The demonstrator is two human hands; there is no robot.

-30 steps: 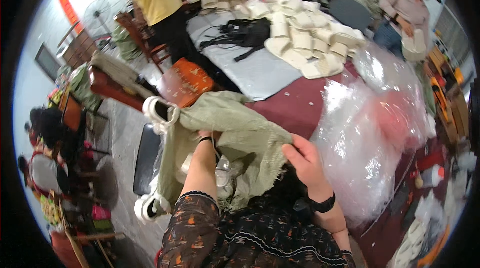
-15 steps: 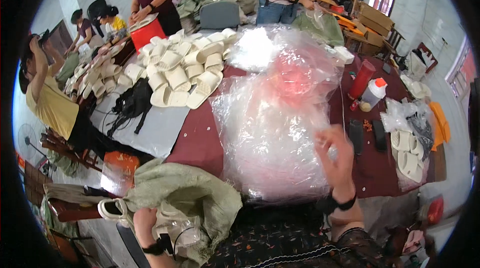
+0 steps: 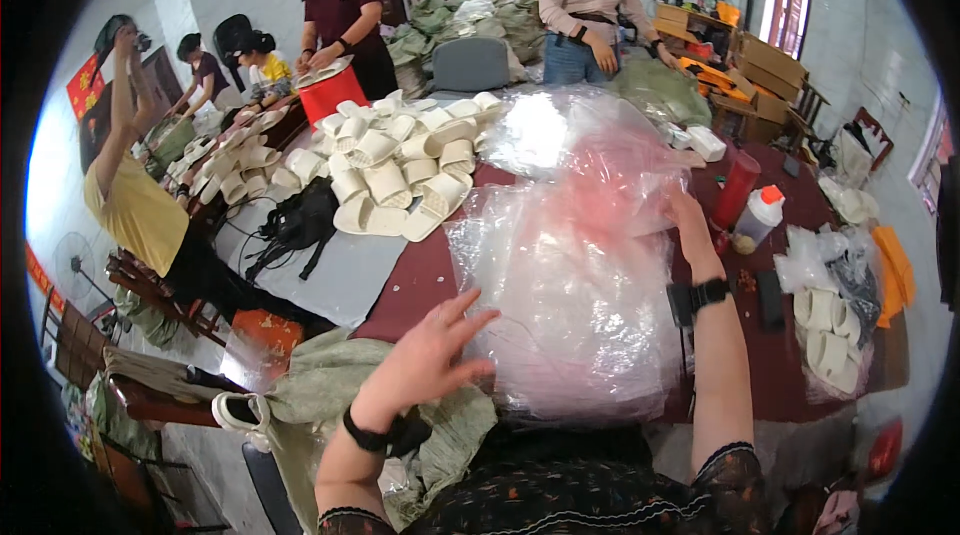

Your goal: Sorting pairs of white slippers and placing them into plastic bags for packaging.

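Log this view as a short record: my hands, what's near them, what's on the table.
Left hand: open, fingers spread, left of the clear shiny plastic film pile
Right hand: at the film's upper right; grip unclear
Near left hand: olive-green woven sack
Table cover: dark red
Table left: heaped cream slippers, black strappy bag
Table right: red cylindrical container, white red-capped bottle

And what a shine off the clear plastic bags (image 3: 590, 325), thin slick film, creased and flashing with highlights! The green sack (image 3: 455, 435) is all coarse weave, dull and rumpled. Cream slippers (image 3: 385, 183) look matt and rubbery. Dark red surface (image 3: 425, 280), matt; grey sheet (image 3: 355, 270), smoother. Red tub (image 3: 335, 95), smooth plastic! Brown boxes (image 3: 772, 65), plain dull cardboard; white bottle (image 3: 757, 222), smooth plastic.
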